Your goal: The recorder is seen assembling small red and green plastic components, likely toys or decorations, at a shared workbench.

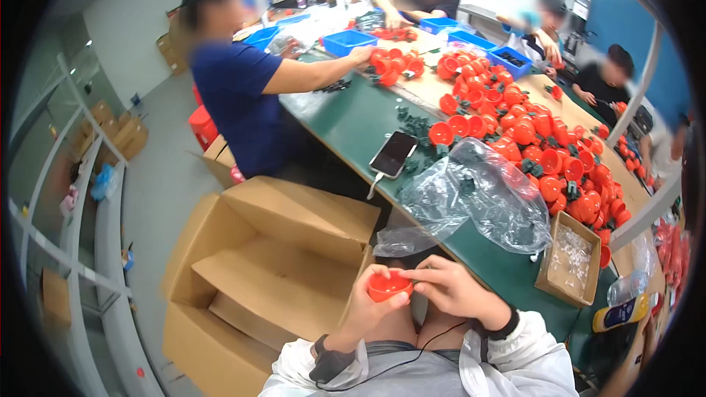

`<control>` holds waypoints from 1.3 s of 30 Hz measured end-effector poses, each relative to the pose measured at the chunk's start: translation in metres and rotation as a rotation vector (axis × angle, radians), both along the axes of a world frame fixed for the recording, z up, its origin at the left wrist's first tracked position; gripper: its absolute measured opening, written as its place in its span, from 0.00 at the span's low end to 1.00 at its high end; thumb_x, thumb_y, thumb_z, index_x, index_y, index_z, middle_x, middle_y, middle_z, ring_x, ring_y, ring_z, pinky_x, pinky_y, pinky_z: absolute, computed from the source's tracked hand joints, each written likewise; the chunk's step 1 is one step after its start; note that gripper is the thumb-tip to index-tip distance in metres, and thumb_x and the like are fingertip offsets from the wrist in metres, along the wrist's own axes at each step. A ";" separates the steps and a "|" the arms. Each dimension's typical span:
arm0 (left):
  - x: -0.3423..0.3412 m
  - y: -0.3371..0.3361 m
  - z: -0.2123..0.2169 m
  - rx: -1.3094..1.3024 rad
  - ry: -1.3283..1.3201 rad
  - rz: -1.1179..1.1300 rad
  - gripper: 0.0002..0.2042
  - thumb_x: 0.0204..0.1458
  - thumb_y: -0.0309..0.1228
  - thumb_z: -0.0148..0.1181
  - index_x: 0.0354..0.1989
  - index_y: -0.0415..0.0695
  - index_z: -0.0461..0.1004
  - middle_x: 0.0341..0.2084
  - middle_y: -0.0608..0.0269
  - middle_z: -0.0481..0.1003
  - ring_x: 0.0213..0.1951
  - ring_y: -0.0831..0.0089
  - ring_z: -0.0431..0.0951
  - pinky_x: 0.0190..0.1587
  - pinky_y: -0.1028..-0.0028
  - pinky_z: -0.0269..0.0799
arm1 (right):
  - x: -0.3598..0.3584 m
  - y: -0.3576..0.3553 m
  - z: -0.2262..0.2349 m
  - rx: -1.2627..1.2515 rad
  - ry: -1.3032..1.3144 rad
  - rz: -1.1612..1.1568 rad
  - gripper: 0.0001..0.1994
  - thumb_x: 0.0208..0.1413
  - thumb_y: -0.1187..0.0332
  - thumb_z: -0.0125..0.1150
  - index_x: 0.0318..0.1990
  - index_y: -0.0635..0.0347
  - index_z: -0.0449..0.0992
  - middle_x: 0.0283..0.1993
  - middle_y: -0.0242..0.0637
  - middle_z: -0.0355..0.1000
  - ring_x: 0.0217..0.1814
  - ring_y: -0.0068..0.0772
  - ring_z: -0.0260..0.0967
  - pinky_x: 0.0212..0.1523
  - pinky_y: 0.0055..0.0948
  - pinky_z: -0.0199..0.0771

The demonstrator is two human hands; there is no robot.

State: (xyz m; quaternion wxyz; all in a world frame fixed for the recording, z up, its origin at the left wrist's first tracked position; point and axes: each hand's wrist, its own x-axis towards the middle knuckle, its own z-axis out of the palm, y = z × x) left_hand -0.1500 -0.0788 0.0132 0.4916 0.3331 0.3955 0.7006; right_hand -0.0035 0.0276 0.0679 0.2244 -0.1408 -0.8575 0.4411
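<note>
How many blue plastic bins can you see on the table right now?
4 blue bins: one by the co-worker's outstretched hand, one behind that person's arm, one at the far end, one beside the red cups. Others may be hidden behind people.

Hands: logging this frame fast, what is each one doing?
Left hand: closed around a red cup.
Right hand: fingertips pinched on the cup's rim.

- A long green table (346, 121) ran away from the wearer.
- Red cups (544, 147) lay heaped along its right side.
- A phone (393, 154) lay near the left edge, a crumpled clear bag (478, 195) just beside it.
- A small carton (570, 257) sat at the near end.
- Blue trays (348, 41) stood at the far end.
</note>
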 end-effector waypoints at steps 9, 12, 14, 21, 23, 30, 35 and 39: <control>-0.168 -0.126 -0.043 -0.668 1.027 1.636 0.17 0.50 0.29 0.50 0.48 0.35 0.62 0.45 0.46 0.65 0.49 0.52 0.63 0.53 0.61 0.55 | 0.008 0.158 0.043 -0.301 0.459 -0.583 0.34 0.52 0.75 0.56 0.64 0.61 0.47 0.64 0.45 0.50 0.59 0.35 0.59 0.52 0.24 0.64; -0.198 -0.189 -0.105 -0.965 0.340 1.326 0.24 0.54 0.41 0.44 0.53 0.34 0.57 0.51 0.44 0.61 0.53 0.56 0.60 0.54 0.60 0.56 | 0.006 0.137 0.011 -0.190 0.264 -0.404 0.34 0.49 0.76 0.56 0.64 0.62 0.48 0.65 0.45 0.49 0.61 0.40 0.57 0.49 0.25 0.65; -0.185 -0.164 -0.135 -0.783 -0.458 1.152 0.32 0.56 0.52 0.37 0.61 0.39 0.50 0.59 0.48 0.54 0.58 0.56 0.55 0.57 0.58 0.54 | 0.003 0.092 0.003 -0.363 0.059 -0.326 0.32 0.48 0.76 0.57 0.62 0.63 0.52 0.64 0.45 0.50 0.60 0.39 0.58 0.49 0.26 0.66; -0.174 -0.052 -0.140 -0.301 -0.300 0.369 0.27 0.57 0.50 0.33 0.59 0.47 0.60 0.63 0.60 0.52 0.61 0.58 0.54 0.58 0.54 0.51 | -0.013 0.015 -0.014 -0.530 -0.119 -0.018 0.22 0.48 0.76 0.58 0.53 0.66 0.65 0.59 0.44 0.58 0.48 0.32 0.68 0.48 0.27 0.68; -0.182 -0.049 -0.188 -0.665 0.148 0.960 0.20 0.50 0.34 0.49 0.51 0.37 0.66 0.50 0.49 0.67 0.52 0.60 0.66 0.55 0.65 0.58 | -0.006 0.005 -0.008 -0.462 -0.145 -0.053 0.20 0.48 0.79 0.57 0.51 0.65 0.67 0.55 0.41 0.62 0.46 0.32 0.69 0.47 0.26 0.69; -0.203 -0.046 -0.299 -1.726 1.341 0.956 0.21 0.47 0.40 0.47 0.46 0.40 0.68 0.46 0.50 0.69 0.48 0.52 0.67 0.51 0.57 0.61 | 0.027 0.007 -0.016 -0.421 -0.183 -0.079 0.15 0.54 0.71 0.55 0.49 0.67 0.69 0.43 0.40 0.72 0.44 0.27 0.70 0.45 0.26 0.70; -0.181 0.130 -0.274 -1.260 2.092 1.038 0.19 0.48 0.39 0.47 0.46 0.40 0.68 0.45 0.51 0.69 0.47 0.54 0.68 0.50 0.58 0.62 | 0.051 0.010 -0.028 -0.401 -0.099 -0.121 0.16 0.55 0.67 0.54 0.50 0.63 0.69 0.46 0.41 0.71 0.45 0.30 0.70 0.46 0.27 0.70; -0.194 0.162 -0.271 -1.090 2.534 1.281 0.18 0.49 0.38 0.46 0.45 0.40 0.69 0.44 0.52 0.70 0.46 0.55 0.69 0.49 0.59 0.64 | 0.065 0.003 -0.035 -0.474 -0.134 -0.094 0.16 0.55 0.67 0.53 0.50 0.64 0.69 0.46 0.40 0.70 0.47 0.29 0.69 0.50 0.27 0.68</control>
